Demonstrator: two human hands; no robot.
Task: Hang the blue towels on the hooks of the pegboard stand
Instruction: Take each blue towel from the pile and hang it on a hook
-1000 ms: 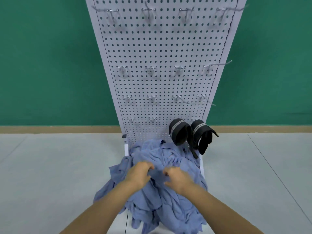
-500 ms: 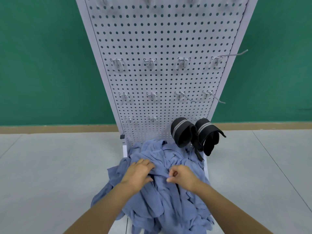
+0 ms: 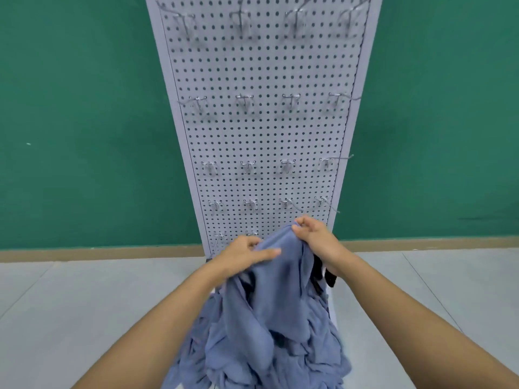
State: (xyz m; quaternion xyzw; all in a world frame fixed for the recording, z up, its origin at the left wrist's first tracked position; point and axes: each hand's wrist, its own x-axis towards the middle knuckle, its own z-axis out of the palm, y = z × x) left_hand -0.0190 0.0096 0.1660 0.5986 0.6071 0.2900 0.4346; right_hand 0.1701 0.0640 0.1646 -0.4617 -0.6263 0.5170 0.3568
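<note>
The right grip (image 3: 314,238) pinches the top edge of a towel (image 3: 280,279) between thumb and fingertips. Close by at its 8 o'clock, the left grip (image 3: 247,254) holds the same raised fold, thumb lying straight across the cloth and fingers curled at the edge. From both grips the towel hangs to 6 o'clock, its long axis running 12 to 6, and its tail is not yet free of the pile (image 3: 266,349) on the floor (image 3: 84,304). The pegboard (image 3: 266,136) stands just behind. Its nearest bare hooks (image 3: 287,203) sit at about 11 o'clock from the right grip, which is the nearer one. So the pinched edge likely has to go up and forward. A black item (image 3: 329,277) is mostly hidden behind the right wrist.
</note>
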